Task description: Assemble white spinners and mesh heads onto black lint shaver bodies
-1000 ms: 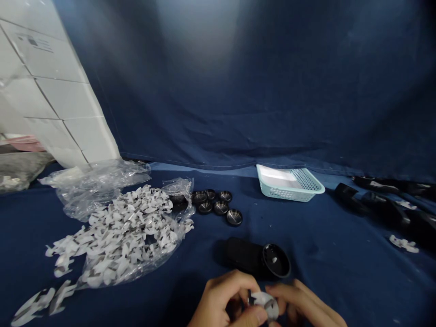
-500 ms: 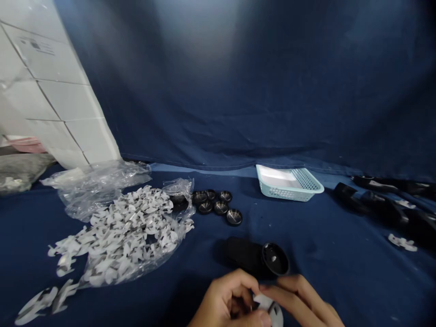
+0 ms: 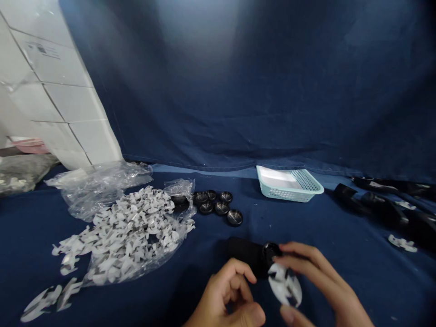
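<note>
My right hand holds a white round cut-out piece by its edge, between fingertips and thumb. The piece is tilted, with dark gaps across its face. To the left of it, my left hand holds nothing, its fingers curled and its thumb and forefinger apart. Just beyond both hands lies a black cylindrical body on its side. A black round cup sits at its right end, partly covered by my right fingers.
A heap of white cut-out pieces spreads over a clear plastic bag at left. Several small black cups stand beside it. A light blue basket holds white paper at the back. Black parts lie at right, before a blue curtain.
My hands have parted. The white piece has moved up and right in my right hand, now in front of the black cup, and my left hand has let go of it.
</note>
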A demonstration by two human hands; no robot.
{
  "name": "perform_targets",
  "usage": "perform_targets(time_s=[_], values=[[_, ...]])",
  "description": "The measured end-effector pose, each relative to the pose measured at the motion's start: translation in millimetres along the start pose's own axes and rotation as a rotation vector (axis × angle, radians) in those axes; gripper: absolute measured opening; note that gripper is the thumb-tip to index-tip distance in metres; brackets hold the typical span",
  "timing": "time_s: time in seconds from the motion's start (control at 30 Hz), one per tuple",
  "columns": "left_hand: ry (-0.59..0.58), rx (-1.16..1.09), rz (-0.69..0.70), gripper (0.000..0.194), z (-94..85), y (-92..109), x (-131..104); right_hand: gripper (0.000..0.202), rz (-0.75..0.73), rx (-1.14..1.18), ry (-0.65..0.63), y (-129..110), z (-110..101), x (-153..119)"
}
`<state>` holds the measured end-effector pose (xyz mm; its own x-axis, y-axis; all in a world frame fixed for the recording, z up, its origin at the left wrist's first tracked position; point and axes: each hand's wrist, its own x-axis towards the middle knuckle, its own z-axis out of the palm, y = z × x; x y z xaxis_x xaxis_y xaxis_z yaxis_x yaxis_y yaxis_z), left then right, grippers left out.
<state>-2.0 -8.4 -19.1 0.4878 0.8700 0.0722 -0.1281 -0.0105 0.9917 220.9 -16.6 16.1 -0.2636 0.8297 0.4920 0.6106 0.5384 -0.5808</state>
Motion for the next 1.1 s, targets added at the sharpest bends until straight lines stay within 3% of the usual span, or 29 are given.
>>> perform_targets(time_s=[0.1, 0.17, 0.27, 0.37, 0.5, 0.67, 1.1], values=[[0.034, 0.232, 0.188, 0.043, -3.7, 2, -3, 0.036, 0.424, 0.409, -0.014, 11, -12, 22], [0.053, 0.366, 0.302, 0.034, -7.6, 1, -3, 0.043, 0.664, 0.700, -0.066, 24, -15, 33], [0.096, 0.589, 0.483, 0.021, -13.2, 0, -2, 0.044, 0.820, 0.884, -0.021, 41, -13, 41], [0.137, 0.838, 0.544, 0.021, -16.5, 5, 3, 0.040, 0.791, 0.847, -0.002, 44, -10, 42], [0.147, 1.026, 0.404, 0.030, -20.2, 12, 13, 0.040, 0.594, 0.595, -0.069, 38, -6, 37], [0.111, 1.068, 0.243, 0.044, -27.7, 4, 20, 0.039, 0.384, 0.372, -0.196, 41, -1, 33], [0.118, 1.006, 0.255, 0.029, -32.3, -1, 26, 0.037, 0.372, 0.443, -0.270, 51, 1, 31]])
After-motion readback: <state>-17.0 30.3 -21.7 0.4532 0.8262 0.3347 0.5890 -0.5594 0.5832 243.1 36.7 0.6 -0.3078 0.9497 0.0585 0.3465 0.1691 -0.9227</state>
